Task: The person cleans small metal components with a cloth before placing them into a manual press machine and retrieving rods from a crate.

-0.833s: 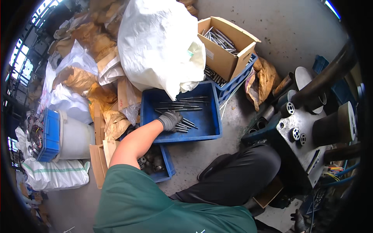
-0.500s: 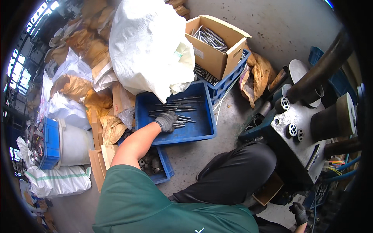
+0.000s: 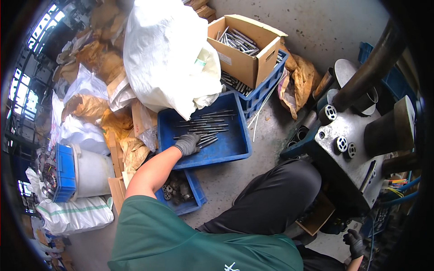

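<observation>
My left hand [image 3: 187, 144], in a grey glove, reaches into a blue plastic crate [image 3: 228, 153]. Its fingers are closed round the near ends of several slim metal rods [image 3: 209, 139]; the fingertips are partly hidden. More dark metal rods [image 3: 212, 118] lie side by side in the same crate, just beyond the hand. Away at the lower right, my right hand [image 3: 356, 244], also gloved, hangs beside the machine with its fingers apart and nothing visible in them.
A big white sack [image 3: 169, 58] rises behind the crate. A cardboard box [image 3: 260, 67] of rods rests on another blue crate [image 3: 264, 97]. Below stands a blue bin [image 3: 196, 198] with metal parts. To the right is a heavy metal machine [image 3: 343, 167]; brown bags [image 3: 101, 63] pile up left.
My left hand has shifted slightly toward me and left within the crate, and rods under it lie at a different angle. My right hand has moved slightly right. The view has tilted a little.
</observation>
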{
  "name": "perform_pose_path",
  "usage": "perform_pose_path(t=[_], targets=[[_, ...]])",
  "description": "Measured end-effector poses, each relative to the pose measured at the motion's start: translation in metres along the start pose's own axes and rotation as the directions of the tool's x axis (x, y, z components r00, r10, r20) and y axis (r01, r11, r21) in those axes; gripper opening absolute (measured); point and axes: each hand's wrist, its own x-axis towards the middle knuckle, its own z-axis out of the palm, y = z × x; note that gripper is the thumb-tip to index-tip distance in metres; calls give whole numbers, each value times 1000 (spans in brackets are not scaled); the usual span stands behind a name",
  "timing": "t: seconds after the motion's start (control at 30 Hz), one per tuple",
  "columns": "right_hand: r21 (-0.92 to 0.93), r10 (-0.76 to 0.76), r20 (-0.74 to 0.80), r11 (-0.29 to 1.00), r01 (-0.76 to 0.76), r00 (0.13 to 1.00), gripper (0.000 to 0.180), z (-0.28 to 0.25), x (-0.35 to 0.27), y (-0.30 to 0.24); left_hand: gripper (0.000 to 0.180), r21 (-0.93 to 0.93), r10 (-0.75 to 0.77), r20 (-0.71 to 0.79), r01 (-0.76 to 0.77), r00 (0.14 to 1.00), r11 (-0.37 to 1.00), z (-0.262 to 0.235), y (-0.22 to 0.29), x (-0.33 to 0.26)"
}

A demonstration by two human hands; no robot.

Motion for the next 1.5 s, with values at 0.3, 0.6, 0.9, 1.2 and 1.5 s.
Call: perform_pose_path(t=[0.3,0.6,0.9,1.2,1.5], targets=[[107,91,-66,991,-84,994,41,8,3,-14,39,-113,46,-50,-51,998,992,8,5,-8],[161,-184,-349,954,252,919,15,12,14,-10,37,16,62,81,-64,995,998,3,23,0],[-135,-323,-193,944,301,927,22,23,0,-37,45,-27,33,80,-31,996,999,5,23,16],[-148,-81,-154,987,58,985,21,30,-14,-54,51,21,-31,59,30,998,999,15,32,39],[-263,-38,-185,965,-12,982,24,27,-32,-57,59,105,-80,58,74,995,992,5,47,64]])
